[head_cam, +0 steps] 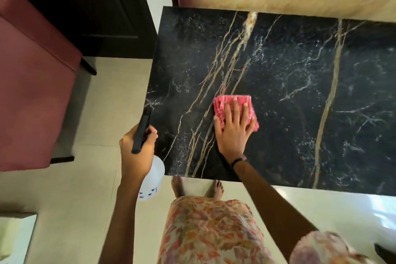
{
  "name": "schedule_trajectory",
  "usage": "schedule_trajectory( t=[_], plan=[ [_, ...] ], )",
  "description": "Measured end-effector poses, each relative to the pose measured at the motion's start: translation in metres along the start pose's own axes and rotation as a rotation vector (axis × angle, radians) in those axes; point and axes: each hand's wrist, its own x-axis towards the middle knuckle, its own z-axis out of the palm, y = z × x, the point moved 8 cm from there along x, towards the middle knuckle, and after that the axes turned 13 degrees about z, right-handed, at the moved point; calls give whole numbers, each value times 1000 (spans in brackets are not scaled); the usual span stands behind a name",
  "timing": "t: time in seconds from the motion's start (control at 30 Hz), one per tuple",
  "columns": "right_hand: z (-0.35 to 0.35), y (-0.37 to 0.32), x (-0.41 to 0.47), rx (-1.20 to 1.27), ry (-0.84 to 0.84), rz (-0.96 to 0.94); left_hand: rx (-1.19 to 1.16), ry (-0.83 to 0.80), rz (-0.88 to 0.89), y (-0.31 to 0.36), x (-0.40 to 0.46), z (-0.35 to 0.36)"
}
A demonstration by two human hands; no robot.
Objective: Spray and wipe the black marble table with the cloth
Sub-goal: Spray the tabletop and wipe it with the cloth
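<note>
Left hand (137, 148) grips spray bottle (150, 180); right hand (233, 128) pressed flat, fingers spread, on pink cloth (244, 100). Wiping step — next, sweep toward the black marble table's (300, 70) two o'clock.

Polished stone, ribbed cloth, frosted plastic
The black marble table (289, 83) with gold and white veins looks smooth and faintly glossy, beaded with droplets; the pink cloth (220, 109) is a ribbed, soft weave; the translucent white plastic spray bottle (153, 180) has a matt black plastic head; the cream floor tiles (90, 199) shine glossy; the pink upholstered seat (32, 83) looks matt fabric
</note>
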Motion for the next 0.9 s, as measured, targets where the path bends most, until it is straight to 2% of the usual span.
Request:
schedule_trajectory(
  t=[0.17,0.33,0.47,0.53,0.6,0.73,0.9],
  plan=[
    [24,-61,-80,-2,-132,-137,4,13,-27,-9,-27,-22],
    [47,-133,-134,-48,-279,-553,41,23,26,-14,-42,-49],
    [49,-120,-169,-126,-335,-848,40,59,57,-15,-45,-66],
    [45,-98,-164,-164,-326,-912,15,69,74,-11,-45,-69],
    [35,-75,-146,-162,-304,-870,-20,79,75,-8,-42,-70],
    [19,-41,-102,-175,-263,-642,-57,90,103,0,-33,-67],
    [13,-35,-109,-64,-209,-153,-59,78,175,9,-19,-53]
  ],
)
